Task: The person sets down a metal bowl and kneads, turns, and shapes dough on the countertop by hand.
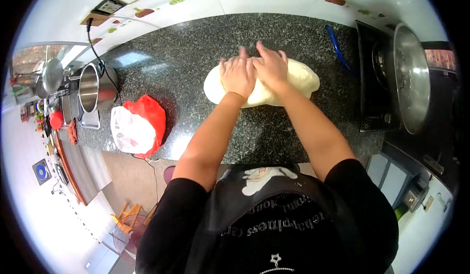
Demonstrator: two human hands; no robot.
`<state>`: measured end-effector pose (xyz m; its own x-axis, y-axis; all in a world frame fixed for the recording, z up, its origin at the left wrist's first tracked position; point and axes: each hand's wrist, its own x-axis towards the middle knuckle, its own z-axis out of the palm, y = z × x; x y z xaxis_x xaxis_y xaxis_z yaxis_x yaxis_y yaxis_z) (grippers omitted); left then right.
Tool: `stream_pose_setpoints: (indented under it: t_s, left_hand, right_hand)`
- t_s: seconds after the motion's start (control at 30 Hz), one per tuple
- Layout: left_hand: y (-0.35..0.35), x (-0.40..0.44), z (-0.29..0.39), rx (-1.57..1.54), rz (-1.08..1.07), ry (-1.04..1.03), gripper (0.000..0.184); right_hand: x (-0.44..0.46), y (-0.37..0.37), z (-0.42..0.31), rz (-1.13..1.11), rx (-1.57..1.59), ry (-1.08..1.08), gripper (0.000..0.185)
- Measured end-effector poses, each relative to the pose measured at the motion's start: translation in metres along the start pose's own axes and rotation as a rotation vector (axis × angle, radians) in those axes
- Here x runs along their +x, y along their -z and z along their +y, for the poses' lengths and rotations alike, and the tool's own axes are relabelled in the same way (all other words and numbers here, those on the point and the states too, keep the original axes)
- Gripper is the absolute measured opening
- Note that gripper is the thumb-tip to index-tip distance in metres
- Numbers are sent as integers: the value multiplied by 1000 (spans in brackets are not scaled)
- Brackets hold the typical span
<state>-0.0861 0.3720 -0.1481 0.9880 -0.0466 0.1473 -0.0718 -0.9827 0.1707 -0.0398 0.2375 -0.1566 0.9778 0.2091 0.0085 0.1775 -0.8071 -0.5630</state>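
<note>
A large, pale, oblong lump of dough [303,78] lies on the dark speckled countertop [186,73]. My left hand [238,76] presses flat on the dough left of its middle, fingers stretched out and pointing away from me. Close beside it, my right hand [271,68] also lies on the dough, its fingers spread toward the far edge. The two hands nearly touch at the thumbs. Both arms reach straight forward, and the palms hide the middle of the dough.
To the left are a red and white bag [139,127] and a steel pot [95,88] with a black cord [100,58]. On the right stand a black stove [377,78] and a big metal bowl [411,78] tilted on edge. A blue strip [337,49] lies near the stove.
</note>
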Motion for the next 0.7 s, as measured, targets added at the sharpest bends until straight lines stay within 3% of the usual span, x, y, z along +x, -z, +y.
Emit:
stream_pose_setpoints:
  t_s: [0.03,0.07,0.1,0.13,0.17,0.2,0.23,0.33,0.4,0.43,0.47,0.5,0.53,0.57,0.6,0.67,0.7]
  left_hand:
    - [12,2,-7,-273,-76,158,46]
    - [24,3,-15,-533,-111,336,48]
    - [48,-1,-37,-1076,-112,413,53]
    - [72,-6,-58,-1605,-83,529,58]
    - [87,-14,-76,-1947,36,335,68]
    - [102,-20,-86,-1629,52,379,69]
    - [88,-21,-99,-1430,8,377,66]
    - [-7,-40,-139,-844,-103,364,61]
    - [-18,-47,-95,-1023,-229,369,60]
    - [-25,-59,-84,-1081,-168,317,61]
    - [3,-76,-50,-1798,-167,578,64]
    - [32,-91,-20,-1777,-112,712,71]
    - [52,-106,-2,-1951,-194,740,81]
    - [46,-132,7,-1978,-255,735,91]
    - [41,-156,26,-2025,-191,852,86]
    - [6,-201,44,-1511,-53,640,80]
    - [-3,-213,36,-1239,-119,590,80]
  right_hand:
    - [-1,46,-16,-54,585,-240,60]
    - [-8,82,-13,-28,999,-282,64]
    - [-14,118,-9,13,1411,-329,68]
    - [-23,136,20,149,1647,-165,71]
    - [-39,150,51,203,1406,-84,68]
    - [-53,160,80,261,1163,-9,66]
    - [-61,151,112,269,903,-79,62]
    - [-97,66,202,260,105,-280,52]
    - [-93,26,183,241,-321,-221,49]
    - [-78,17,171,331,-185,-231,48]
    - [-60,10,157,408,-46,-240,48]
    - [-46,23,124,285,495,-238,48]
    - [-27,33,101,145,792,-193,47]
    - [-10,42,78,-4,1077,-193,46]
    - [3,43,64,-158,1115,-157,43]
    - [-9,70,-11,-368,891,-153,35]
    - [-30,66,-27,-277,716,194,33]
